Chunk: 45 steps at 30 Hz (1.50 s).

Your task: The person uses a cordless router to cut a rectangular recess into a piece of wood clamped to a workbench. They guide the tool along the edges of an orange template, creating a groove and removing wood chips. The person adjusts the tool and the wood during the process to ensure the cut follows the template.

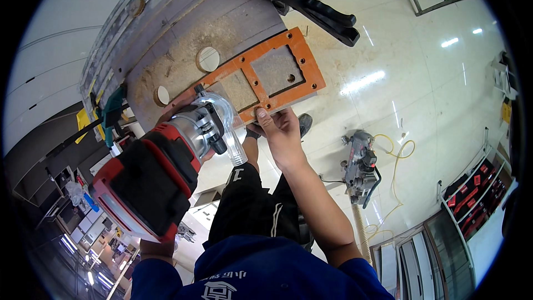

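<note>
A red-and-black cordless trim router (152,175) is in my left hand (176,101), which is mostly hidden behind the tool, with a few fingers showing round its metal body. Its clear plastic base (221,112) and dust spout (236,150) overlap the near-left part of an orange routing template (308,66). The template has rectangular openings and several small holes, and lies over a board at the bench edge. My right hand (282,133) grips the template's near edge, thumb on top and fingers curled below, just right of the spout. The router bit is hidden.
Sawdust and two pale round discs (208,59) lie on the workbench (239,19). A black clamp (316,5) juts out at the far edge; a teal clamp (114,108) is at left. On the floor stands a machine (361,169) with a yellow hose (395,175), left of a tool rack (472,194).
</note>
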{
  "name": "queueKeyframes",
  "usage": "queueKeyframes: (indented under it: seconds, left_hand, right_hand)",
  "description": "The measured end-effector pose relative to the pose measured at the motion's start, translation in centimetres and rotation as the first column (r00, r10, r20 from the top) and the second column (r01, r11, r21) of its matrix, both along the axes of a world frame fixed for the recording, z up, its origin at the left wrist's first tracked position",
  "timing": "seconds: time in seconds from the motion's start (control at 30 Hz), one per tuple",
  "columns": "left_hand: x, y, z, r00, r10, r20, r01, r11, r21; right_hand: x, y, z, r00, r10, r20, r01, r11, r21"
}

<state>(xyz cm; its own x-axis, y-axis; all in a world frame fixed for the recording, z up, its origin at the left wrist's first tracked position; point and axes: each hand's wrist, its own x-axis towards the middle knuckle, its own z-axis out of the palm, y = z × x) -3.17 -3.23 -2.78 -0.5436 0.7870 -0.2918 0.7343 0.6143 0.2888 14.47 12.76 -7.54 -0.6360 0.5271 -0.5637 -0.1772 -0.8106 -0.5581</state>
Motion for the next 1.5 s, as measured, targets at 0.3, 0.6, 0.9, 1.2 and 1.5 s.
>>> queueKeyframes:
  seconds: [0.3, 0.6, 0.9, 1.2, 1.5]
  left_hand:
    - [-0.5, -1.7, 0.5, 0.996, -0.026, -0.088, 0.020, 0.998, -0.068]
    - [-1.3, -2.1, -0.3, 0.990, -0.064, -0.129, 0.054, 0.995, -0.084]
    - [-2.3, -1.3, -0.9, 0.979, -0.098, -0.181, 0.086, 0.994, -0.073]
    - [-2.8, -2.5, -1.3, 0.963, -0.106, -0.249, 0.075, 0.989, -0.128]
    - [-2.7, -5.0, -1.7, 0.933, -0.129, -0.336, 0.026, 0.955, -0.297]
  right_hand:
    - [-0.1, -0.3, 0.2, 1.000, -0.003, 0.005, 0.003, 1.000, -0.015]
    - [0.0, -0.2, 0.1, 1.000, -0.012, 0.021, 0.013, 1.000, -0.015]
    - [0.2, -0.2, 0.0, 1.000, 0.006, 0.011, -0.006, 1.000, -0.021]
    - [0.2, -0.2, 0.0, 1.000, 0.008, 0.010, -0.007, 1.000, -0.027]
    - [0.3, -0.1, -0.1, 1.000, 0.013, 0.010, -0.012, 0.999, -0.038]
